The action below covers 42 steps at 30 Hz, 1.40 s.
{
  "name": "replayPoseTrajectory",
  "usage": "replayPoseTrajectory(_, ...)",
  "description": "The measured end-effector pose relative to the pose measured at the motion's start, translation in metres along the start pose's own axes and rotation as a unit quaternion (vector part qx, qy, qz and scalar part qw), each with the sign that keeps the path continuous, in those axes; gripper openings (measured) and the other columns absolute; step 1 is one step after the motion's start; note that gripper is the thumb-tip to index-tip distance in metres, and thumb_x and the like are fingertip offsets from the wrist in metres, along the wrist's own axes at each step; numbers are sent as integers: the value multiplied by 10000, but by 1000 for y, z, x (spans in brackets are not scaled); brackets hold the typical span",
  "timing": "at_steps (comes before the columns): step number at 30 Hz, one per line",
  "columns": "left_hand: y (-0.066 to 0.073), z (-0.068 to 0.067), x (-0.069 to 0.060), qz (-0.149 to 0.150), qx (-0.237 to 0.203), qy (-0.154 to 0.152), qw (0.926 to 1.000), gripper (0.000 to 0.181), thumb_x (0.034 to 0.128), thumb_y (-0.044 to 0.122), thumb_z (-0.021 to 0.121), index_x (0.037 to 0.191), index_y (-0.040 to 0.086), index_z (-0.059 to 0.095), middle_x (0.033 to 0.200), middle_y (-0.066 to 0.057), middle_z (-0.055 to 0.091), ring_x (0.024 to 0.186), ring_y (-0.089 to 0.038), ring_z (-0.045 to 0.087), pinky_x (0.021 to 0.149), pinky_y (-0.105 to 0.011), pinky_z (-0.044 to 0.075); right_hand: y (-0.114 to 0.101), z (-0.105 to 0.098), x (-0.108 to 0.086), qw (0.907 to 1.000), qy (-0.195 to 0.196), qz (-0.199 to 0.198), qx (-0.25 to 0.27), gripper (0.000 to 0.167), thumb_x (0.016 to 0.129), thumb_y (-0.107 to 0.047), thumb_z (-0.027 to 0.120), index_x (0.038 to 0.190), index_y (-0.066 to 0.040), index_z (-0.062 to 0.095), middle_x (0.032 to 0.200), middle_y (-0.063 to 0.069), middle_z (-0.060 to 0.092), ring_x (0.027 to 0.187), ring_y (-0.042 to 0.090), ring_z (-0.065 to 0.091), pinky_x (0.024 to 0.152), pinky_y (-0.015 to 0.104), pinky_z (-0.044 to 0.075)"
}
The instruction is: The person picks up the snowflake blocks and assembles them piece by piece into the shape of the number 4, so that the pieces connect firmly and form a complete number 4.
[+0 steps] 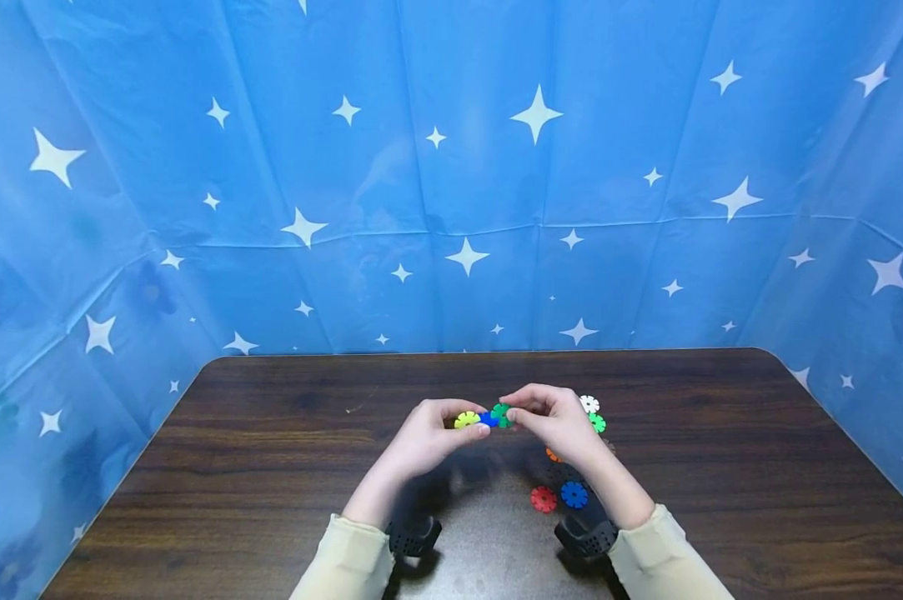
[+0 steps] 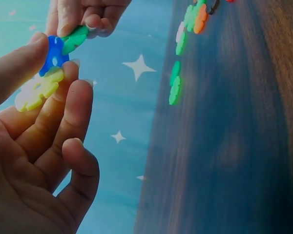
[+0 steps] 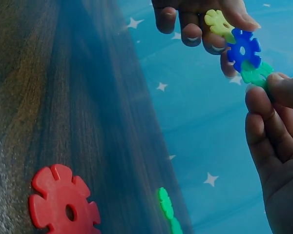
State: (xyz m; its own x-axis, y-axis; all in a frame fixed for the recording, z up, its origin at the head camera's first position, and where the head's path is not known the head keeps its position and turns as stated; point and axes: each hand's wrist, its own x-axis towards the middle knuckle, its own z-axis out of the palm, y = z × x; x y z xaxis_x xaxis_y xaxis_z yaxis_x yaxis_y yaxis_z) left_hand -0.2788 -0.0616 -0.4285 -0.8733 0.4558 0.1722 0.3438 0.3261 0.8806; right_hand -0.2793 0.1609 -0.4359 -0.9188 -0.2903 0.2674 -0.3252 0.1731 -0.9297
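Note:
Three notched plastic snowflake discs are joined in a short chain above the table: yellow, blue and green. My left hand pinches the chain at the blue disc, its thumb on the near face and fingers behind. The yellow disc lies against those left fingers. From the other side my right hand pinches the green disc between thumb and fingertips. The blue disc sits between the other two, slotted at its edges. How deep the green disc is slotted is hard to tell.
Loose discs lie on the dark wooden table near the right forearm: red, blue, orange, green and white. The right arm partly hides some. A blue star-patterned curtain stands behind the table.

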Motion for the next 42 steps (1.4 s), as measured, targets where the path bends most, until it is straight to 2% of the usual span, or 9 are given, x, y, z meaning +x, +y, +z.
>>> replayPoseTrajectory(7,-5,0,1,-75,-118,2,9999,256,899,215,711,1085,40,713,794,-11,638,657,-138,529,575,-251,444,0,1,2,9998,-83,66,156,205,911,-24,655,1087,80,674,941,170,697,790,227,676,746,459,558)
replayPoseTrajectory(13,-7,1,2,-409,-700,-109,9966,291,896,246,714,1116,56,704,844,-130,682,788,-389,612,568,-295,480,1,0,3,9998,27,87,200,203,911,-36,661,1092,53,686,952,147,701,780,189,671,758,505,546)
replayPoseTrajectory(16,-6,1,2,-523,-826,-171,9951,319,902,245,705,1150,45,687,874,-184,683,832,-431,617,555,-320,493,0,-1,3,9997,46,104,210,220,915,-43,658,1110,57,680,978,145,699,800,192,673,775,525,535)
replayPoseTrajectory(24,-2,1,2,-637,-768,-129,9949,321,914,190,688,1173,2,668,781,-37,672,770,-326,636,563,-376,505,-2,-2,2,9997,115,169,154,224,911,-48,661,1119,32,687,997,135,704,845,278,673,799,532,527)
replayPoseTrajectory(28,15,-2,-3,-657,-756,-195,9948,299,915,148,679,1154,-31,666,770,-21,663,782,-360,625,580,-385,507,-1,-3,1,9998,79,153,110,234,916,-60,660,1129,35,682,1002,135,698,850,274,668,804,531,526)
replayPoseTrajectory(31,29,-5,-8,-642,-704,-216,9952,285,915,129,674,1140,-44,666,762,-19,657,741,-286,623,591,-376,508,-2,-3,1,9998,55,145,113,232,920,-61,655,1132,30,682,1011,139,697,847,237,671,806,525,528)
replayPoseTrajectory(34,33,-5,-9,-600,-676,-219,9957,282,914,127,673,1137,-46,667,754,-16,654,702,-186,607,590,-377,508,-2,-3,0,9997,34,150,166,235,923,-57,650,1137,37,676,1027,147,693,851,211,676,809,517,530)
replayPoseTrajectory(38,20,0,-4,-597,-783,-234,9949,289,911,136,680,1144,-34,666,770,-31,664,713,-217,620,577,-391,519,-1,-3,0,9996,18,188,201,236,925,-55,647,1142,34,675,1037,148,690,853,194,678,806,507,535)
replayPoseTrajectory(42,1,6,1,-728,-1159,-379,9899,332,913,161,685,1188,-21,644,846,-71,687,749,-264,653,558,-357,535,-1,-1,1,9995,-77,200,240,230,920,-51,652,1136,23,682,1022,145,693,849,196,680,800,513,536)
